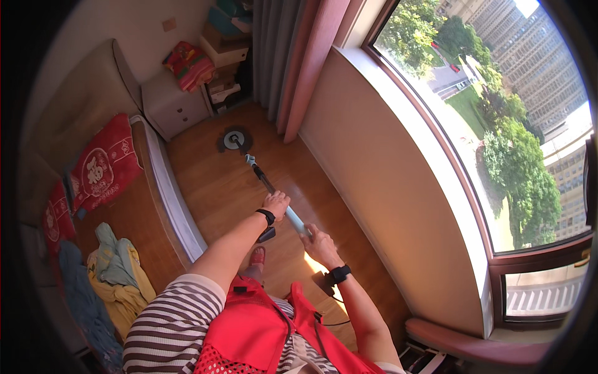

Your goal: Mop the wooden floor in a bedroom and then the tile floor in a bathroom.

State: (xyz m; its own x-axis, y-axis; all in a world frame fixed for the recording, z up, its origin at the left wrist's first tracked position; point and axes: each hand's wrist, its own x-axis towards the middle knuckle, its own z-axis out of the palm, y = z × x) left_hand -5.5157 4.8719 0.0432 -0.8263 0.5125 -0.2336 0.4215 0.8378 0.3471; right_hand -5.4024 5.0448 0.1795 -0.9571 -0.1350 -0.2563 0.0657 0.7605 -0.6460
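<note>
A person mops a bedroom's wooden floor (218,187), the left hand (275,204) clenched on the mop pole (274,190) ahead of the right hand (319,243), which grips the pale-blue end. The round mop head (234,140) sits on the floor near a white nightstand (173,106), at the far end of the strip from the person; nothing shows how much is mopped. Beside the mop head, curtains (293,56) hang; the bed (118,206) bounds the strip
</note>
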